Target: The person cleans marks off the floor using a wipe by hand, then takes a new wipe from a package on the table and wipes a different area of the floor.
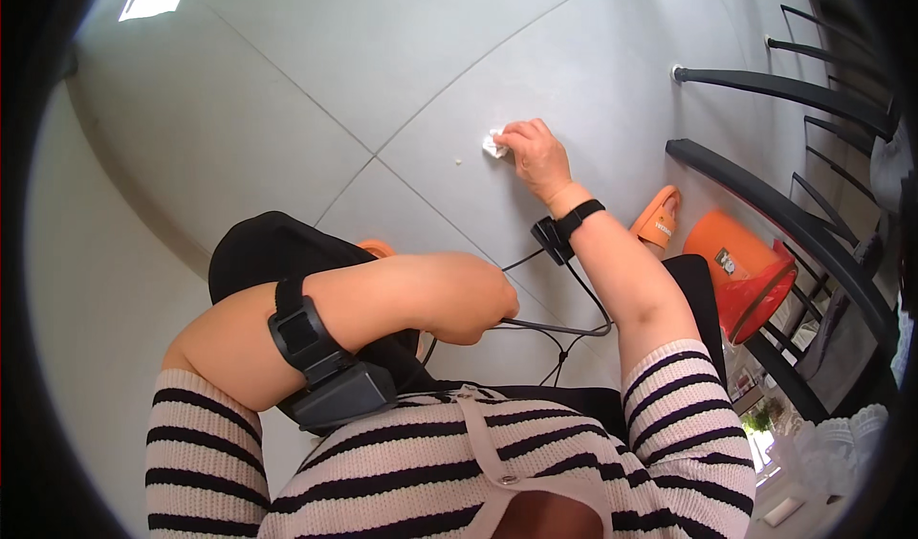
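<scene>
Against the grey tiled floor, my right hand (541,161) pinches a crumpled white tissue (494,144) between thumb and fingertips. A tiny white scrap (458,162) lies on the tile just left of the tissue. My left hand (475,300) is bent across in front of my body and closed in a fist. A black cable (564,328) runs out of that fist toward my right forearm; the fingers' inner side is hidden. Around my right wrist sits a black strapped device (552,240), and another strapped device (320,348) is on my left forearm.
To my right stands an orange bin (729,252) with a red liner, beside black metal furniture legs (765,190). An orange slipper (658,216) on my foot is close to the bin. A pale wall (105,281) curves along the left.
</scene>
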The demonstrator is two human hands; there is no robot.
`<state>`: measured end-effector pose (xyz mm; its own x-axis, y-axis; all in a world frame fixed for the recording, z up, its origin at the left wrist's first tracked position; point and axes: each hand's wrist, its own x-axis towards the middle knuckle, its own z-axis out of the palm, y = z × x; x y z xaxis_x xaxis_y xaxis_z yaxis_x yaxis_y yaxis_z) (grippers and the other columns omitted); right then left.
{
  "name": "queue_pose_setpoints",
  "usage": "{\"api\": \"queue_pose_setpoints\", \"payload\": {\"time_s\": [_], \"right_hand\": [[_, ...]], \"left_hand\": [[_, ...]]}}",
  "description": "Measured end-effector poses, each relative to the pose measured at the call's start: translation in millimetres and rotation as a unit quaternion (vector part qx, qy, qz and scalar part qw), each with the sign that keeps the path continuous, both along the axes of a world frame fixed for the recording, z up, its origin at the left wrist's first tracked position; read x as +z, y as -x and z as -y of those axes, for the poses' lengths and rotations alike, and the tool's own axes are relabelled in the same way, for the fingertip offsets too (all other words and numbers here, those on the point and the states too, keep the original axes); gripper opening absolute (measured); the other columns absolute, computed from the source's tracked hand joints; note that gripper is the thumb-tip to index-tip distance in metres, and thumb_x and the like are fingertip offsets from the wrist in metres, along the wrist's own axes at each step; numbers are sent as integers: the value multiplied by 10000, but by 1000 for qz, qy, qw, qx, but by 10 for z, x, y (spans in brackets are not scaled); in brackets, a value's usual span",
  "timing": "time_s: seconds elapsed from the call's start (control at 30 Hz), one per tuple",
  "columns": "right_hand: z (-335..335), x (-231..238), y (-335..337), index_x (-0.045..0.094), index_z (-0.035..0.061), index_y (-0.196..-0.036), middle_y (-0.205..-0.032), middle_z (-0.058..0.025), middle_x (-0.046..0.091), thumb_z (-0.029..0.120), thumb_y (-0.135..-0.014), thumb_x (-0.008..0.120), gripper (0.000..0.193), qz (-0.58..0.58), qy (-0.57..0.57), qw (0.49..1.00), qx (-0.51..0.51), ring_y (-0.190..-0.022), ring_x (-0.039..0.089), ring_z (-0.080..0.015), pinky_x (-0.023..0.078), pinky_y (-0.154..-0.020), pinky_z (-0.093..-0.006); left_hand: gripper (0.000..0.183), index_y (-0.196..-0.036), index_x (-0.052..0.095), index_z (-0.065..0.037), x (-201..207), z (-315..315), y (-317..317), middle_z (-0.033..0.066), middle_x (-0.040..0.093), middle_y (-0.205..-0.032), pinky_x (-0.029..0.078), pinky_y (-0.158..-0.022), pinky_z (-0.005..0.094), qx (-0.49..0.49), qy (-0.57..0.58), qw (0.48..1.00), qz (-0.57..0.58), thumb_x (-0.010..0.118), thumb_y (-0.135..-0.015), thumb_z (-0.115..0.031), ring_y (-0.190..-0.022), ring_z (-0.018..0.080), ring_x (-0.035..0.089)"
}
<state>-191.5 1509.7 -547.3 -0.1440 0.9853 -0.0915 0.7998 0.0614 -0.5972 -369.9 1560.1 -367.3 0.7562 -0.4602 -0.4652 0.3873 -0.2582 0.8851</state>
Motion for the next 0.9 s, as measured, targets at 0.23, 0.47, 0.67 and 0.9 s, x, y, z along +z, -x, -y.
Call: {"api": "queue_pose_setpoints", "payload": {"time_s": [0.23,0.47,0.67,0.9], "right_hand": [[-527,19,478,650,138,-764,-838,26,595,63,-695,587,120,-55,-53,986,147,-845,536,-191,485,-678,-311],[-399,5,353,630,143,-707,-850,44,556,139,-696,602,30,89,22,874,478,-942,478,-168,426,-793,-296],[-245,-11,0,618,132,-674,-848,27,554,136,-675,594,24,50,33,927,371,-915,482,-181,428,-783,-299],[173,34,739,638,159,-671,-860,45,564,165,-693,568,74,84,15,856,510,-945,484,-167,386,-786,-280]], "left_hand": [[119,-822,581,-16,24,0,31,151,605,-757,451,-657,415,0,7,1000,13,541,-714,-46,-746,334,591],[123,-823,584,-22,64,-16,81,144,605,-753,452,-657,413,-6,3,1000,5,534,-713,-45,-746,326,593],[124,-822,588,-28,33,1,39,142,601,-746,450,-653,413,-5,4,1000,16,536,-711,-42,-742,322,593],[110,-828,587,-20,36,56,7,139,606,-770,454,-671,417,-26,-4,1000,1,569,-746,-89,-782,334,596]]}}
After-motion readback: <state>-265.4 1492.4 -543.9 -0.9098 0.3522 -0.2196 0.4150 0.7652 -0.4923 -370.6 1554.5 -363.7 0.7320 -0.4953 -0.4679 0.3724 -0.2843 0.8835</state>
